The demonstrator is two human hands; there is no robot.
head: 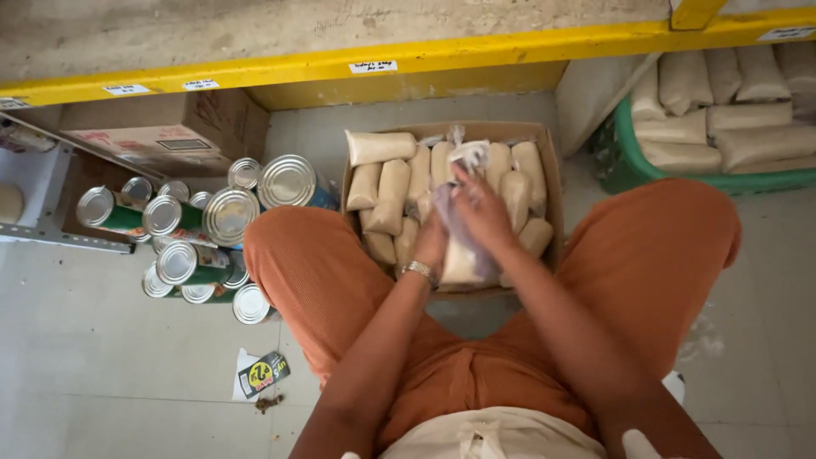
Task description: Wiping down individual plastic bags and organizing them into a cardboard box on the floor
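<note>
Together, both hands [463, 225] clutch a clear plastic bag [459, 255] above the cardboard box [548, 170].

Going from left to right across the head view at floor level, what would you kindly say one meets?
Stacked tin cans → cardboard box of filled bags, with both hands on a bag → green basket of bags.

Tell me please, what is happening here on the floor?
A person crouches over a cardboard box full of pale filled bags. The left hand and right hand hold one clear plastic bag above it. Tin cans lie stacked beside it, and a green basket holds more bags.
</note>
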